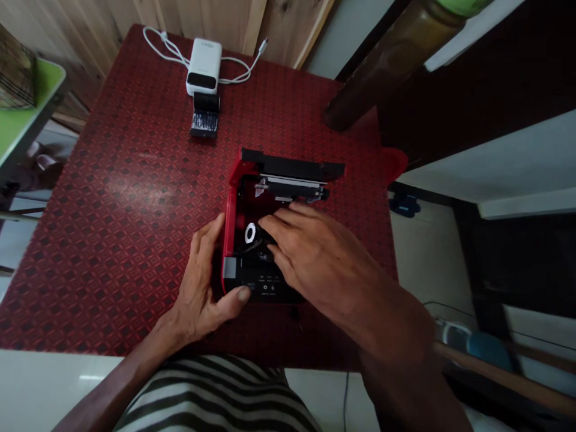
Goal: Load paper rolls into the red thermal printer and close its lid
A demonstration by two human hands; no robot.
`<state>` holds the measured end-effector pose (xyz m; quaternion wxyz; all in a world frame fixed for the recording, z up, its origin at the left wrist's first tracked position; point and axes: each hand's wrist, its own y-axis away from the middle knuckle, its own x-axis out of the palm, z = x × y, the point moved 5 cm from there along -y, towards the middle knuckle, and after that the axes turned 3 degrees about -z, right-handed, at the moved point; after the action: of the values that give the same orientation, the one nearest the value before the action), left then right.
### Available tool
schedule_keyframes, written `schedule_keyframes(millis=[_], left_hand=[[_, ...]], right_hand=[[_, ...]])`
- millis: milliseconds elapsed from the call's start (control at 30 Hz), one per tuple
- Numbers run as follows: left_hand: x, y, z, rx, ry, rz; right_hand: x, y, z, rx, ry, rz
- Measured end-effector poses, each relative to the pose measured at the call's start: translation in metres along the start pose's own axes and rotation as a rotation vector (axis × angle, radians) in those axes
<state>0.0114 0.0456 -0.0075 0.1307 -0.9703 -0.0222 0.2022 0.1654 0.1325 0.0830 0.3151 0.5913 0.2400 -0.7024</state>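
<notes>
A small red and black printer [270, 198] lies open on the red patterned table [126, 198], its lid tipped back. My left hand [204, 282] grips the printer's left side, thumb on the front panel. My right hand [315, 258] lies over the open compartment with its fingers stretched out, fingertips reaching toward a small white roll hub [250, 233] inside. Whether the fingers hold anything is hidden.
At the table's far edge stand a white power bank [204, 65] with a white cable [162, 48] and a small black device [205, 115]. A dark post [387, 60] rises at the back right. A green-topped surface [22, 114] is at the left.
</notes>
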Motion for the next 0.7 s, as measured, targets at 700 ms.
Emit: schedule_keyframes(millis=[700], left_hand=[[0.001,-0.001,0.0,0.004,0.022,-0.002]], right_hand=[[0.01,-0.03,-0.013,0.165,-0.119,0.306]])
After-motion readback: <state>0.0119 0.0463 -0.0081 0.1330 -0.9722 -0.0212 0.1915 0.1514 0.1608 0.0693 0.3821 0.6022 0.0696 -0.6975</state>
